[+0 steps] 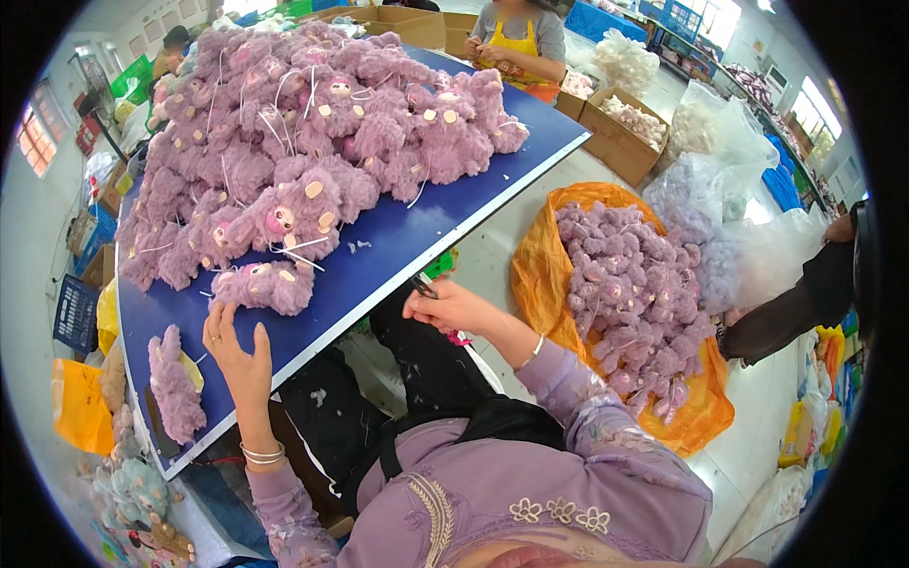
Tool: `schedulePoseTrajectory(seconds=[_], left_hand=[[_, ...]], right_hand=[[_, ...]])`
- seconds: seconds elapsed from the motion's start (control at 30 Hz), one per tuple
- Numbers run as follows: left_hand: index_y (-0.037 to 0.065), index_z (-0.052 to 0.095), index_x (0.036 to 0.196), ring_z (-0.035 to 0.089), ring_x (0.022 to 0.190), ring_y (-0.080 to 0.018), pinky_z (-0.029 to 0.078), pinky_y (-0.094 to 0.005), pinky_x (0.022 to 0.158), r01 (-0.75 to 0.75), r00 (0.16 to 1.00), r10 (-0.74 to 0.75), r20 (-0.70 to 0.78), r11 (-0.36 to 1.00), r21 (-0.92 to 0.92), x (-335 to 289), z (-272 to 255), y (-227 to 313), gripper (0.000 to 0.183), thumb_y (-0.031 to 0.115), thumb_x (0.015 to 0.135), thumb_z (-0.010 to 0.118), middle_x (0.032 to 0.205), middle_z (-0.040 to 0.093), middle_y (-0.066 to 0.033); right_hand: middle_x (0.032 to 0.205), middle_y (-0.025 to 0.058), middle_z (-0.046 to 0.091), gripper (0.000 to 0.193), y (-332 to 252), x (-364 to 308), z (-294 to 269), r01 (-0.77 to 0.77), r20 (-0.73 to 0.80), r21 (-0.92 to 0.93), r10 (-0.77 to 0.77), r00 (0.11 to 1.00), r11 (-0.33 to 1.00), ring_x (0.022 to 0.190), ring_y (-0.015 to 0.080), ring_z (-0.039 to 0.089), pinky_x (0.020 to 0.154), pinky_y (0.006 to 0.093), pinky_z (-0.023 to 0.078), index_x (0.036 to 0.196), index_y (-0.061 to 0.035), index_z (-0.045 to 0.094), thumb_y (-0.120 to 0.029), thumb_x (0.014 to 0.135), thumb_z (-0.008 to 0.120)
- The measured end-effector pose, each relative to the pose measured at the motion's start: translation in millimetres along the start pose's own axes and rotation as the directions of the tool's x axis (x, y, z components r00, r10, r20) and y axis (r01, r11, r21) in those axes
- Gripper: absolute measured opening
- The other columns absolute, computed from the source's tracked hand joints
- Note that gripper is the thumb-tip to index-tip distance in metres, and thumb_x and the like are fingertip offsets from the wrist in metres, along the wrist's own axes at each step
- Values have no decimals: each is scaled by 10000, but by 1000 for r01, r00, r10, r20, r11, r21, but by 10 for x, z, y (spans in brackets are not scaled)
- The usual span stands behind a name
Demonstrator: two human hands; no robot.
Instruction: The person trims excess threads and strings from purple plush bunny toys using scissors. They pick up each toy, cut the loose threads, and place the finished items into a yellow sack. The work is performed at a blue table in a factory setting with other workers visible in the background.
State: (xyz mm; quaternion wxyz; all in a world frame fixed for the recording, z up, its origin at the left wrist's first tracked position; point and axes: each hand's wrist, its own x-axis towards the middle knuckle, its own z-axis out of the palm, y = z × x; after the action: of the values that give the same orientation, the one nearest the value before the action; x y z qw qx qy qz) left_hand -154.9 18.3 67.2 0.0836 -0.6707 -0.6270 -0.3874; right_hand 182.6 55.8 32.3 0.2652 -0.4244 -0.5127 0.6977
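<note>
My left hand rests over the blue table, its fingers apart. Its fingertips reach the edge of a purple plush toy lying on its side. Near the table's edge, my right hand is closed around a small black tool, whose kind I cannot make out. Beyond the left hand, a large heap of the same purple plush toys covers much of the table, with white strings trailing from several. Another purple plush piece lies apart at the left corner, next to a pale yellow scrap.
An orange sack full of purple plush toys stands on the floor to the right. Behind it are clear plastic bags and a cardboard box. A person in a yellow apron sits across the table. A dark-clothed leg shows at right.
</note>
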Motion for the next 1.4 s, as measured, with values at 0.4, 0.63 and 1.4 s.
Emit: schedulePoseTrajectory(seconds=[0.4, 0.63, 1.4], left_hand=[[-14, 401, 1345, 329, 1289, -364, 281, -443, 1083, 62, 984, -61, 166, 998, -4, -3, 339, -65, 674, 148, 762, 698, 1366, 396, -199], [-20, 368, 1355, 317, 1289, -370, 271, -446, 1089, 52, 995, -43, 89, 994, -98, 87, 417, 117, 711, 108, 741, 703, 1372, 375, -208], [-10, 502, 1263, 449, 1208, -385, 333, -476, 1042, -242, 970, 243, -30, 970, 30, 354, 780, -95, 704, 302, 703, 792, 1271, 511, -231]], right_hand=[[700, -3, 548, 312, -2098, 634, -307, 403, -142, -406, -492, 859, 820, 490, 78, 424, 420, 249, 363, 1044, -87, 563, -356, 892, 607], [650, -47, 496, 195, -747, 434, -71, 197, 4, -298, -205, 979, 934, 500, 46, 390, 432, 223, 314, 922, -69, 617, -253, 858, 609], [797, 49, 587, 265, -1849, -1557, -1107, 263, -11, -897, -615, 789, 355, 705, 148, 549, 625, 314, 444, 1018, -49, 589, -291, 945, 509]])
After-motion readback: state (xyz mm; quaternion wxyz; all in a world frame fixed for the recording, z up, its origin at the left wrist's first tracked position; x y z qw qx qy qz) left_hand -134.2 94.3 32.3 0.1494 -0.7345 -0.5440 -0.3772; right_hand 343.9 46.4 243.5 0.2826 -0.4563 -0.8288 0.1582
